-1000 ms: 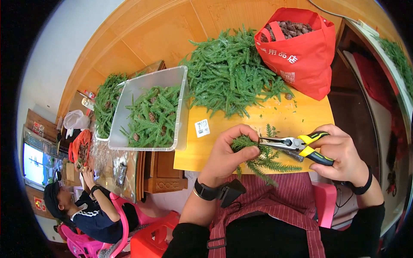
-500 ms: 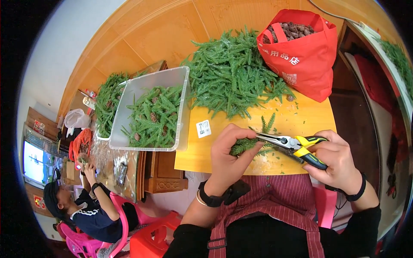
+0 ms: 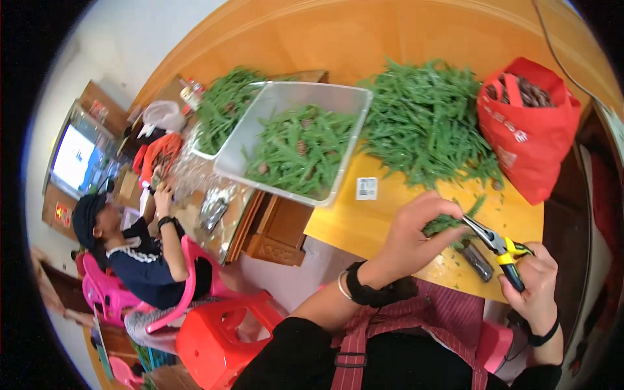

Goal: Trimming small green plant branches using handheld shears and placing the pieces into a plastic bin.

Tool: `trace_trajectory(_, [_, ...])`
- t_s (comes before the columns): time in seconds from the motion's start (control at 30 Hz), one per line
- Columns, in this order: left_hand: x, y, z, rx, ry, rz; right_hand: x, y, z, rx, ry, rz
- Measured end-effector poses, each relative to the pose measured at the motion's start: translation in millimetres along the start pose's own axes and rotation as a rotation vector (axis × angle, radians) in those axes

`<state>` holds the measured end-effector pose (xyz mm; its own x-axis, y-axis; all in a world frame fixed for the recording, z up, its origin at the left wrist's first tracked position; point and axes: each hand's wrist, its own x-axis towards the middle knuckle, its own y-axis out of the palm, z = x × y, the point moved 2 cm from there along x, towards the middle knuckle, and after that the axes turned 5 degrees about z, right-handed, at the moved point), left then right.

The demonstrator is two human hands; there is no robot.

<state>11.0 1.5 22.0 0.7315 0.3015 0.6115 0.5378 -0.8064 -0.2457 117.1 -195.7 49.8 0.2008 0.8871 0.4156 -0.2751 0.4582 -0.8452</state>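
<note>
And here at the yellow table (image 3: 338,224), the left hand (image 3: 416,229) has thumb and fingers pinched nearly closed on a green sprig (image 3: 441,225) — most of it hidden behind the fingers, with one tip poking out beyond. The right hand (image 3: 537,276) is curled around the handles of the yellow-and-black pliers (image 3: 495,243), their narrow nose reaching right up to the left fingertips. Whether the tips bite on anything, I can't tell; it's blurred there.

The pinch looks chosen to steady the sprig while leaving its end within reach of the tool; gripping well back on the handles likely keeps the right hand's knuckles off the greenery.

Now the edges! The pliers work over the near right part of the table, the right hand showing out across its right edge, the apron (image 3: 448,312) close below. A dark object (image 3: 478,261) lies just under the pliers, so dropping low looks tight. Beyond, the heap of greenery (image 3: 429,123) and the red bag (image 3: 530,146) of cones hem in the far side. The easier room is leftward — a yellow strip around the white label (image 3: 366,188), stopping at the clear bin (image 3: 244,140).
</note>
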Motion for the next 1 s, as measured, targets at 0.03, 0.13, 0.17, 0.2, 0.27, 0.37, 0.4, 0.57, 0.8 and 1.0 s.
trace_trajectory(0.03, [-2,-1,2,0.011,-0.014,0.0,2,2,1,0.001,-0.003,-0.007])
trace_trajectory(0.13, [3,-2,1,0.024,-0.034,-0.004,-2,1,-1,-0.011,0.076,-0.004])
trace_trajectory(0.17, [3,-1,4,-0.023,-0.026,-0.002,0,1,0,-0.003,0.047,0.003])
trace_trajectory(0.2, [2,-2,5,-0.072,-0.016,0.002,3,2,-1,0.049,0.068,0.036])
trace_trajectory(0.27, [3,-4,7,-0.083,-0.032,0.005,6,6,-3,0.135,0.141,0.06])
trace_trajectory(0.37, [3,-6,10,-0.143,-0.041,0.003,19,6,4,0.146,0.084,-0.011])
trace_trajectory(0.4, [4,-7,10,-0.135,-0.041,-0.008,20,3,3,0.15,0.072,-0.007])
trace_trajectory(0.57, [8,-8,8,-0.192,-0.082,0.022,16,4,1,0.042,0.106,0.044])
trace_trajectory(0.8, [15,-8,11,-0.234,-0.085,0.029,14,1,-5,0.004,0.042,0.091])
trace_trajectory(1.0, [24,-7,13,-0.202,-0.083,0.029,26,-13,-9,0.092,0.048,0.284])
